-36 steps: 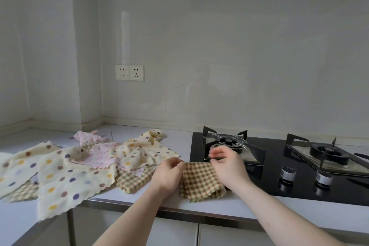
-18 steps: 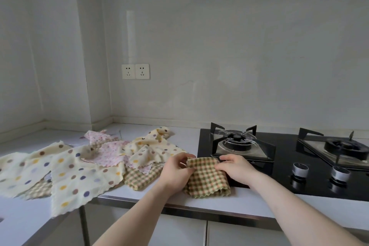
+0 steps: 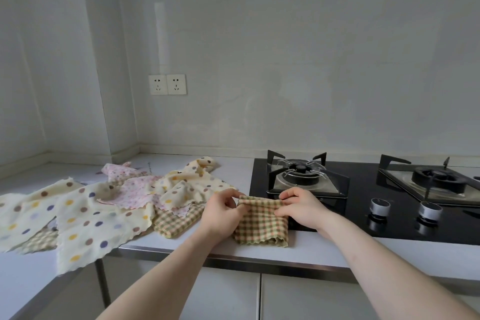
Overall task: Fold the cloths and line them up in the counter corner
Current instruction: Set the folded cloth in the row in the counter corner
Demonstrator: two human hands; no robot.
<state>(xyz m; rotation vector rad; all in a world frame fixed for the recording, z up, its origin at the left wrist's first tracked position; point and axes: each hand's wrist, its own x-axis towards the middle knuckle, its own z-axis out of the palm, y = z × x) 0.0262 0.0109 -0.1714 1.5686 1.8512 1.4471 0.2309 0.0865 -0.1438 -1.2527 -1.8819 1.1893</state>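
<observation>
A folded checked cloth (image 3: 261, 225) in green, tan and pink lies at the counter's front edge, partly over the hob's corner. My left hand (image 3: 223, 212) pinches its upper left corner. My right hand (image 3: 298, 205) pinches its upper right edge. To the left lies an unfolded heap: a second checked cloth (image 3: 176, 221), a pink spotted cloth (image 3: 132, 189), a crumpled cream spotted cloth (image 3: 192, 184) and large cream cloths with coloured dots (image 3: 80, 221), one hanging over the counter edge.
A black gas hob (image 3: 363, 215) with two burners and two knobs (image 3: 379, 206) fills the right of the counter. The bare counter corner (image 3: 78, 169) lies at back left. A double socket (image 3: 167, 84) is on the wall. Cabinet doors are below.
Both hands shifted along the top edge of the folded checked cloth, which now lies flatter on the counter. The camera moved slightly, so the scene sits lower and further right.
</observation>
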